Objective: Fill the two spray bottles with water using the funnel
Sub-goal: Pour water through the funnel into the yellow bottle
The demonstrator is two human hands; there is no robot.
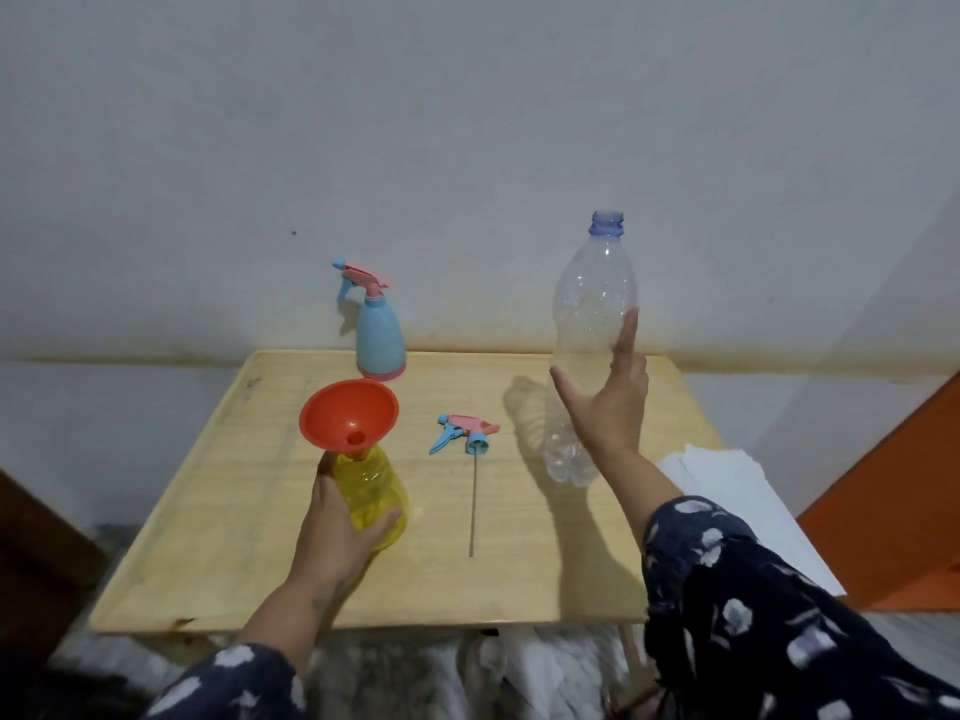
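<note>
Item list, wooden table (519,579) against a pale wall.

Yellow spray bottle (375,498) — translucent, cap off, standing at the near left of the table. Left hand (332,532) grips it from the near side, fingers and thumb curled round its lower body.

Orange funnel (349,414) — seated in the yellow bottle's neck, tilted, its wide mouth facing up and toward the camera.

Blue spray bottle (380,337) — upright at the far edge of the table near the wall, pink-and-blue trigger head screwed on, nozzle pointing left, pink base ring.

Loose trigger head (464,433) — pink and blue, lying on the table between the yellow bottle and the clear bottle, its long thin dip tube running toward the near edge.

Clear plastic bottle (589,350) — large, uncapped, bluish threaded neck, upright at the right of the table; whether its base rests on the wood or is lifted cannot be told. It looks nearly empty. Right hand (605,402) is against its near side with fingers spread and mostly straight, index finger pointing up along the wall of the bottle, thumb out to the left — a loose, open contact, not a closed grasp.

White cloth or paper (727,491) — at the table's right edge, behind the right forearm. Both forearms wear dark sleeves (753,589) with a white print.
</note>
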